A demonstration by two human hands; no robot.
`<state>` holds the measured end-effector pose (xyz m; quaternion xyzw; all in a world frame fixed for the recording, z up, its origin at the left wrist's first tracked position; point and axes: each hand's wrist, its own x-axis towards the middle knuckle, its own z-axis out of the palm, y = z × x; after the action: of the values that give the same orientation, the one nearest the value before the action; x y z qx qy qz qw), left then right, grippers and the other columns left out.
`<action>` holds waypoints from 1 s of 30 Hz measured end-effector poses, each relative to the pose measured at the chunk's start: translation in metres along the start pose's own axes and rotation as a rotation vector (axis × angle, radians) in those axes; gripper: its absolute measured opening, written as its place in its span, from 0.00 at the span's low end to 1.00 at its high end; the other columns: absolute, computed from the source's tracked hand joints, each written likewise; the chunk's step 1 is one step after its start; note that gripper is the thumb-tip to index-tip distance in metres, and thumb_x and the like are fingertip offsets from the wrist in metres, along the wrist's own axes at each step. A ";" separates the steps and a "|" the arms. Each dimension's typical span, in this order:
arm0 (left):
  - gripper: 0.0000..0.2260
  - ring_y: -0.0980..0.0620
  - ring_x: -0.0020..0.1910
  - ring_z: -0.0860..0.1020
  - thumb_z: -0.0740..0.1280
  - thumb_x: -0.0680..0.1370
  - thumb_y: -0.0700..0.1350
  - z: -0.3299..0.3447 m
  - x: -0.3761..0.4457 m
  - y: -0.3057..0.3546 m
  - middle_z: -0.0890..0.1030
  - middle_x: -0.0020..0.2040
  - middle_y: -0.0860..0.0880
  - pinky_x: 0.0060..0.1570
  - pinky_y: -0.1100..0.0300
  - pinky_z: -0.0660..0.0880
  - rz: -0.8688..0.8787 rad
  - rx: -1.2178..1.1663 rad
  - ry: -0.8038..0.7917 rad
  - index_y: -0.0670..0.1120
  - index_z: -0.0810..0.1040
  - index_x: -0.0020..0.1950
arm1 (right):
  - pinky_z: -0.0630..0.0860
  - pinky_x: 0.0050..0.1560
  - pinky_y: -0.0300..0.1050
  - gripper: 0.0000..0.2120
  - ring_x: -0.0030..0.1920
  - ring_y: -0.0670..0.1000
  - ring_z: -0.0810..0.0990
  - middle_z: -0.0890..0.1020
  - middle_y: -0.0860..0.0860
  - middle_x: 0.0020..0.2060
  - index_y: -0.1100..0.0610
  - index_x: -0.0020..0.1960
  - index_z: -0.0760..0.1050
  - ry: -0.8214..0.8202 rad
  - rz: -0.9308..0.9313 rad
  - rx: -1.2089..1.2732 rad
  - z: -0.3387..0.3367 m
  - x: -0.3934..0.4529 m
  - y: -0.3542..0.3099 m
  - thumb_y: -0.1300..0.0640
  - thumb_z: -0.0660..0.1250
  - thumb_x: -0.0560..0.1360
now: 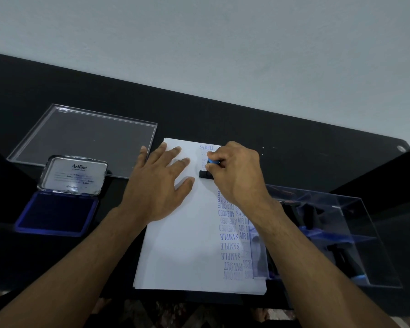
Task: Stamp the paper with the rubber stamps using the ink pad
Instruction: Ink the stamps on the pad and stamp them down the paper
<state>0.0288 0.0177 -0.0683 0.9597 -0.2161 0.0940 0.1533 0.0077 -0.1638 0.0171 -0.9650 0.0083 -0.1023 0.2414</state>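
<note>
A stack of white paper [182,252] lies in the middle of the black table, with blue stamped words in columns down its right side. My right hand [237,171] grips a rubber stamp [210,168] by its blue handle, and the stamp's black base sits on the paper near the top right. My left hand [161,183] rests flat on the upper left of the sheet, fingers spread. An open ink pad [57,213] with a dark blue pad and a raised lid marked Artline lies at the left.
A clear plastic lid [85,136] lies flat behind the ink pad. At the right a clear plastic box [355,235] holds several more stamps with black and blue parts. The table's [317,143] far edge meets a pale wall.
</note>
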 end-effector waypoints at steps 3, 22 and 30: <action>0.28 0.44 0.78 0.62 0.52 0.80 0.64 0.001 0.000 -0.001 0.70 0.76 0.47 0.76 0.35 0.54 0.000 -0.003 -0.004 0.51 0.75 0.72 | 0.74 0.49 0.33 0.08 0.44 0.46 0.79 0.81 0.50 0.47 0.57 0.53 0.85 -0.022 -0.016 -0.029 -0.001 0.000 -0.001 0.58 0.73 0.75; 0.29 0.44 0.78 0.62 0.51 0.80 0.65 0.000 -0.001 -0.001 0.70 0.76 0.47 0.76 0.34 0.55 0.007 -0.006 -0.008 0.51 0.75 0.72 | 0.69 0.50 0.32 0.07 0.44 0.43 0.76 0.81 0.50 0.48 0.57 0.53 0.85 -0.007 -0.044 -0.067 0.000 -0.006 -0.001 0.58 0.72 0.76; 0.28 0.43 0.78 0.63 0.52 0.80 0.64 -0.002 -0.001 0.000 0.71 0.75 0.46 0.75 0.34 0.56 0.009 -0.006 0.002 0.50 0.76 0.71 | 0.74 0.51 0.34 0.08 0.45 0.45 0.78 0.81 0.49 0.48 0.57 0.54 0.84 -0.003 -0.035 -0.049 0.002 -0.004 -0.002 0.59 0.72 0.75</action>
<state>0.0278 0.0185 -0.0669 0.9581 -0.2207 0.0952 0.1561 0.0045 -0.1611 0.0156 -0.9707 -0.0065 -0.1051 0.2160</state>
